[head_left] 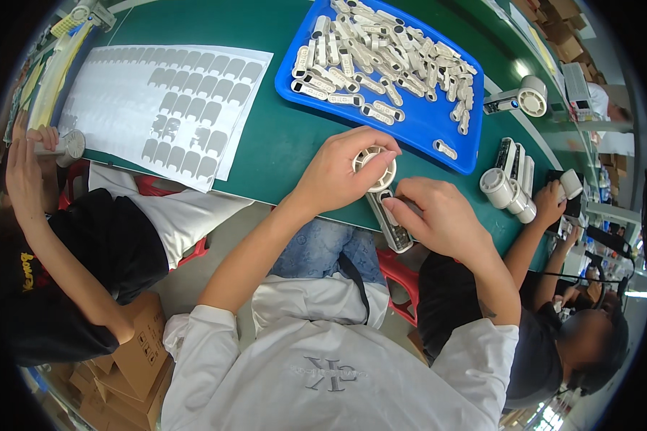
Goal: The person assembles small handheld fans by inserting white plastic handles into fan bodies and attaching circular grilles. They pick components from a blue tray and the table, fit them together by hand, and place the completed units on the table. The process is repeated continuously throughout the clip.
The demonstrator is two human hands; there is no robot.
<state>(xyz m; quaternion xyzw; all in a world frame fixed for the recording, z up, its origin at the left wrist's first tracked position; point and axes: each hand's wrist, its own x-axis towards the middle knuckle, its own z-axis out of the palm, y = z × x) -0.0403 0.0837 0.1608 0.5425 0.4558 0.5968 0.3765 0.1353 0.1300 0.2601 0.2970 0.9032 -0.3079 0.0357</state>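
Over the table's near edge I hold a white handheld fan [393, 228] with a round, spoked head and a long handle. Along the handle its dark inner parts show. My left hand [341, 167] is closed around the round head, the thumb lying across it. At the upper end of the handle, my right hand [438, 219] is closed with thumb and curled fingers against it. Just beyond my hands, a blue tray [284, 79] holds many small white cover pieces [382, 111], some with dark windows, piled toward its far side.
Sheets of grey stickers [187, 108] lie at left on the green table [259, 161], some stickers gone. Several more fans [510, 183] lie at right, and another fan [530, 97] sits beyond the tray. People work at both sides; a red stool [402, 284] is beneath me.
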